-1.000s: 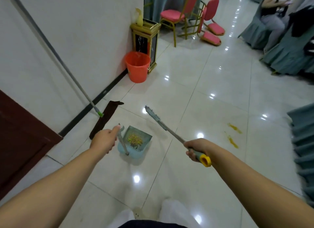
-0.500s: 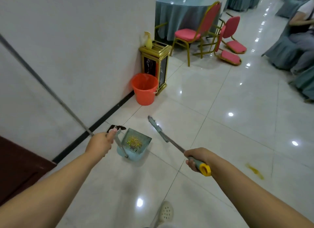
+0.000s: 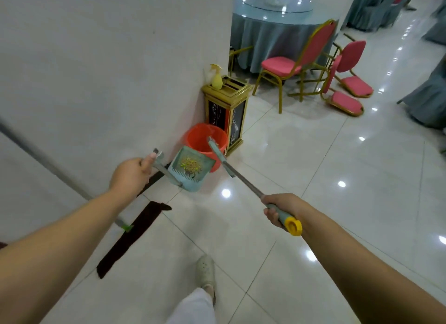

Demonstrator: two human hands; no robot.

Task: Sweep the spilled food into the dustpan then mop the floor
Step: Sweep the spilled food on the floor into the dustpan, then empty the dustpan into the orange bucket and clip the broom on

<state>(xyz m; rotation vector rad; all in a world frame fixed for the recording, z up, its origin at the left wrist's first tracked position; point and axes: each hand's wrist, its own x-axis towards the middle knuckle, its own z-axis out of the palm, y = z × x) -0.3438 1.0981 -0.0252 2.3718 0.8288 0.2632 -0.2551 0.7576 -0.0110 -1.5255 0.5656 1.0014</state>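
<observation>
While both hands are clamped, the left hand [image 3: 131,176] on the food-laden dustpan [image 3: 191,169] handle and the right hand [image 3: 280,209] on the broom [image 3: 224,163], the orange bucket [image 3: 205,140] lies just beyond the dustpan, nearer the left hand.

Pale blue-green dustpan [image 3: 190,176], and inside it a speckled heap of yellow, green and brown food [image 3: 190,166]. Broom handle [image 3: 243,181] grey metal, teal grip, bright yellow cap. Orange-red bucket [image 3: 200,138] behind. Gold-framed bin [image 3: 226,106] with black, white-veined panels, a yellow bottle [image 3: 216,78] on top. Dark brown mop head [image 3: 130,236], green joint. Glossy white tiled floor [image 3: 313,179]. Pink chairs [image 3: 299,63], gold frames.
</observation>
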